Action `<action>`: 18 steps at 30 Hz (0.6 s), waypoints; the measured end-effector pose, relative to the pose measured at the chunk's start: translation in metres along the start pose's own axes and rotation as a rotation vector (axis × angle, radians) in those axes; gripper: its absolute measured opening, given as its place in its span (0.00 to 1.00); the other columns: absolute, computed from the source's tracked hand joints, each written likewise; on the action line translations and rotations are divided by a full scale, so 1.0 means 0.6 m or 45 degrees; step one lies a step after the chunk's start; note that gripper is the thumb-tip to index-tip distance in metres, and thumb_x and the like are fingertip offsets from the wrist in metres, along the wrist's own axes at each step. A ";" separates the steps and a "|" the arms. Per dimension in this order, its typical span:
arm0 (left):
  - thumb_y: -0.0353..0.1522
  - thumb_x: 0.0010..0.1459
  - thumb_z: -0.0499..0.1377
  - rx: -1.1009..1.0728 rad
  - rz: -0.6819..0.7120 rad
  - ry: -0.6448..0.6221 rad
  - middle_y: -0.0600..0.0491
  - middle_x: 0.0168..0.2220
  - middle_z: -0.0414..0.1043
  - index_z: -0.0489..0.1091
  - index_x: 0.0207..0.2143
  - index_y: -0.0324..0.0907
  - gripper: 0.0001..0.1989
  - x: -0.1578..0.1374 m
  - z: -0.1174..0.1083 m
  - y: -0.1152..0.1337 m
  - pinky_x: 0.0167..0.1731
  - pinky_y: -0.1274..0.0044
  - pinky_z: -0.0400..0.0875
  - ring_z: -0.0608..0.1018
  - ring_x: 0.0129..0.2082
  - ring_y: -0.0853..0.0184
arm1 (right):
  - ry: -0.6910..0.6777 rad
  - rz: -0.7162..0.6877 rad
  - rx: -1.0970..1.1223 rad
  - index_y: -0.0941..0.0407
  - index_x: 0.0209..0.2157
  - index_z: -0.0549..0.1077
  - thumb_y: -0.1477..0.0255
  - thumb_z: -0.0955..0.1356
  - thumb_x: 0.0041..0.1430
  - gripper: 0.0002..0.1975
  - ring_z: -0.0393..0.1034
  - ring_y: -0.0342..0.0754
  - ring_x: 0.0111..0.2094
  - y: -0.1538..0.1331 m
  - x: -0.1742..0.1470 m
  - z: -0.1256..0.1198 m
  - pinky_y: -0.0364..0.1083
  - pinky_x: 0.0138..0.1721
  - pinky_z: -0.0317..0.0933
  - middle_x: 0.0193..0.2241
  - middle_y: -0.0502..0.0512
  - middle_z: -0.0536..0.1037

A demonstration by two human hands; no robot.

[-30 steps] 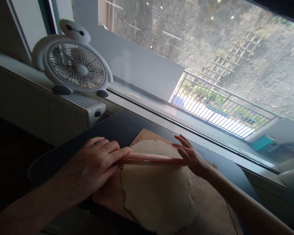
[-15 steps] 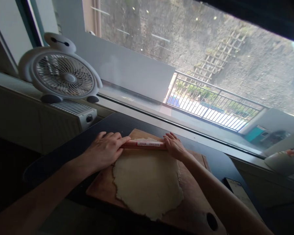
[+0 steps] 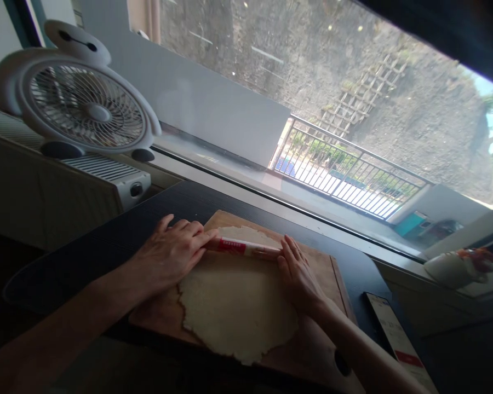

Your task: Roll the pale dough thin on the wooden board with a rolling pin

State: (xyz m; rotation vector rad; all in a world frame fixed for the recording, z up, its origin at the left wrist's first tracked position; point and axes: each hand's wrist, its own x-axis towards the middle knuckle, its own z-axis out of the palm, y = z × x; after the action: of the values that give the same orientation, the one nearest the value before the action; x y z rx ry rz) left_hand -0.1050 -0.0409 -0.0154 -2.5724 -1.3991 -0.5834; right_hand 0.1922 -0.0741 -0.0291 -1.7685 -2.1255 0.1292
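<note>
A rolling pin (image 3: 246, 248) with a red and white label lies across the far part of a flat sheet of dough (image 3: 238, 309). My left hand (image 3: 176, 247) is closed over the pin's left end, its thumb along the near side. At the other end, my right hand (image 3: 296, 269) rests with its fingers curled over the pin. The dough is thin, pale and ragged at the edges, and a strip of it shows beyond the pin. Under it is a wooden cutting board (image 3: 318, 265), partly covered by my right forearm.
The board lies on a dark table (image 3: 148, 224) beside a large window. A white fan (image 3: 94, 112) stands on a radiator (image 3: 98, 172) at the left. On the right are a phone (image 3: 388, 328) on the table and a white pot (image 3: 447, 271) by the sill.
The pin has rolled a little toward me over the dough, turning its label from white to red. More dough shows beyond it. Both hands stay on the pin; the view has shifted.
</note>
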 end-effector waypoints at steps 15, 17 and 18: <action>0.33 0.64 0.44 -0.061 0.149 -0.130 0.50 0.43 0.71 0.65 0.53 0.49 0.19 0.058 -0.003 0.044 0.43 0.68 0.57 0.70 0.43 0.62 | -0.098 0.183 0.007 0.53 0.57 0.63 0.58 0.47 0.66 0.28 0.44 0.55 0.63 0.016 0.105 -0.029 0.60 0.59 0.44 0.62 0.59 0.56; 0.34 0.63 0.44 -0.065 0.145 -0.123 0.50 0.45 0.71 0.66 0.53 0.50 0.19 0.056 0.005 0.039 0.45 0.66 0.56 0.70 0.45 0.61 | -0.139 0.181 -0.004 0.52 0.58 0.62 0.56 0.48 0.66 0.28 0.44 0.56 0.64 0.007 0.072 -0.026 0.60 0.59 0.44 0.62 0.58 0.57; 0.35 0.63 0.45 -0.071 0.144 -0.122 0.50 0.46 0.71 0.66 0.52 0.51 0.18 0.054 0.008 0.038 0.47 0.65 0.55 0.70 0.46 0.60 | -0.173 0.165 -0.007 0.51 0.58 0.61 0.55 0.48 0.65 0.28 0.43 0.56 0.64 0.004 0.055 -0.027 0.61 0.59 0.43 0.62 0.57 0.57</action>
State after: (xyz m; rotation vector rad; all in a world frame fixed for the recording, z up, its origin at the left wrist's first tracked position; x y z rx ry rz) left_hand -0.0690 -0.0267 -0.0056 -2.7359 -1.2710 -0.4947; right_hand 0.1953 -0.0442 -0.0077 -1.9514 -2.1022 0.2855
